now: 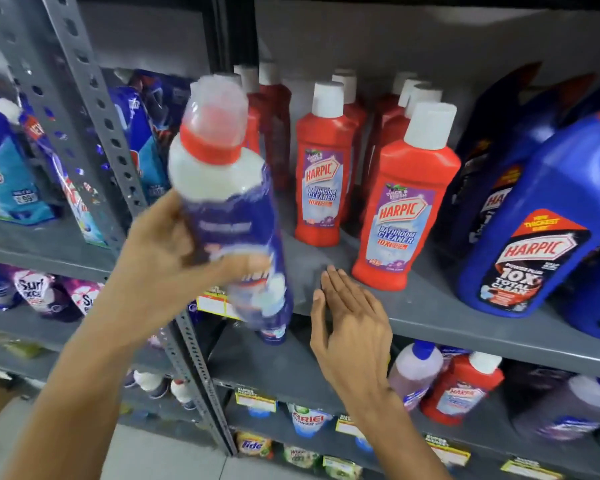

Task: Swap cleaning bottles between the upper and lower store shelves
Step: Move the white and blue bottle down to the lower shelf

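My left hand (174, 251) grips a white bottle with a purple label, red collar and clear cap (229, 188), held tilted in front of the upper shelf (430, 313). My right hand (350, 323) is flat and open, fingers together, over the shelf's front edge, holding nothing. Several red Harpic bathroom cleaner bottles (404, 209) stand on the upper shelf just beyond it. On the lower shelf (278, 368) stand a pale purple bottle (414, 375) and a red Harpic bottle (461, 389), to the right of my right wrist.
Large blue Harpic jugs (541, 230) fill the upper shelf's right side. A grey perforated upright (94, 109) separates a left bay of detergent pouches (11, 174). Yellow price tags (255, 400) line the lower shelf edges, with Ariel and Tide packs below.
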A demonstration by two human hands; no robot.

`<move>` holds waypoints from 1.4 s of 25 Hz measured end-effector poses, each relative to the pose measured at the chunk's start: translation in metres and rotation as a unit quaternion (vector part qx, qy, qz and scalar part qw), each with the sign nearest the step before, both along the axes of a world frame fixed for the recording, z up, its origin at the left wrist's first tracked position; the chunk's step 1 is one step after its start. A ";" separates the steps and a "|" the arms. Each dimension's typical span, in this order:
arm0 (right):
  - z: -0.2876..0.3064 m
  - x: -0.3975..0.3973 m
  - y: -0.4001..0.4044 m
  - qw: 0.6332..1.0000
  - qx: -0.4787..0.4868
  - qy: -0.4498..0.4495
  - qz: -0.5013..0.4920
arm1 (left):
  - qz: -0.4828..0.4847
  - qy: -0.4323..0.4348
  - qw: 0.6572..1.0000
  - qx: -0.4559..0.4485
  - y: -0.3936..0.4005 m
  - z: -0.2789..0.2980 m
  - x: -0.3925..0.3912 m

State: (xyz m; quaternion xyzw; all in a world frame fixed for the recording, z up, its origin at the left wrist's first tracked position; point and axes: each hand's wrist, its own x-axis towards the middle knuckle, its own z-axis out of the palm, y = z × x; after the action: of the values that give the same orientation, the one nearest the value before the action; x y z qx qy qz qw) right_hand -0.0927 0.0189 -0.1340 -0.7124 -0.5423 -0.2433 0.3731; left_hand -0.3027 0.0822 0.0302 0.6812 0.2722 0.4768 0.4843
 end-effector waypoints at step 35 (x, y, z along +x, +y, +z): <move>0.006 -0.004 0.000 1.000 -0.009 0.016 -0.006 | -0.026 0.291 0.936 -0.195 0.104 -0.316 0.013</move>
State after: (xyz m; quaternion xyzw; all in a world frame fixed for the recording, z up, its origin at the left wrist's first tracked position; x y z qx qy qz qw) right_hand -0.0962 0.0190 -0.1281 -0.7231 -0.5340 -0.2288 0.3737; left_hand -0.2894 0.1866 -0.2861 0.6890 0.4710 0.1824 0.5198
